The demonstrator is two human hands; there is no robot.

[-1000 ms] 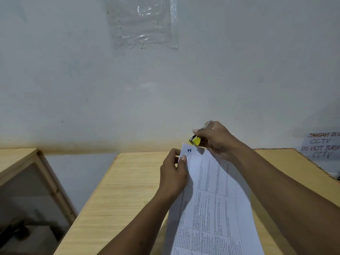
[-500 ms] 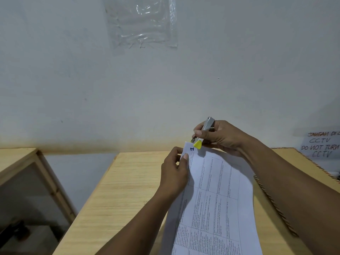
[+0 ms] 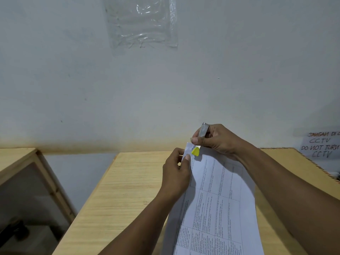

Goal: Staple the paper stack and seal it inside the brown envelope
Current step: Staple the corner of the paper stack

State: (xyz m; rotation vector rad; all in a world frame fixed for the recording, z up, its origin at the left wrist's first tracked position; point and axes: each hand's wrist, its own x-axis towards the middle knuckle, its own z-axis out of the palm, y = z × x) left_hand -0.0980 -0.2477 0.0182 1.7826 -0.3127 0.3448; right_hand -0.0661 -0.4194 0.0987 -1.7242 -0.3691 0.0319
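Our left hand (image 3: 176, 173) pinches the top left corner of the paper stack (image 3: 217, 208), thumb on top and fingers curled under its edge. These printed sheets lie lengthwise on the wooden table (image 3: 119, 190), the far corner lifted slightly. We judge them light and limp, apt to slide over one another, so the hold belongs right beside the corner, where it keeps the edges square.

Just beyond, our right hand (image 3: 219, 140) curls round the small stapler (image 3: 203, 132), whose yellow end sits on that same corner. It looks rigid and metal, and we think a firm squeeze will do.

Under our right forearm the brown envelope (image 3: 298, 162) lies flat, partly hidden. We expect it thin and floppy, best lifted by its open end.
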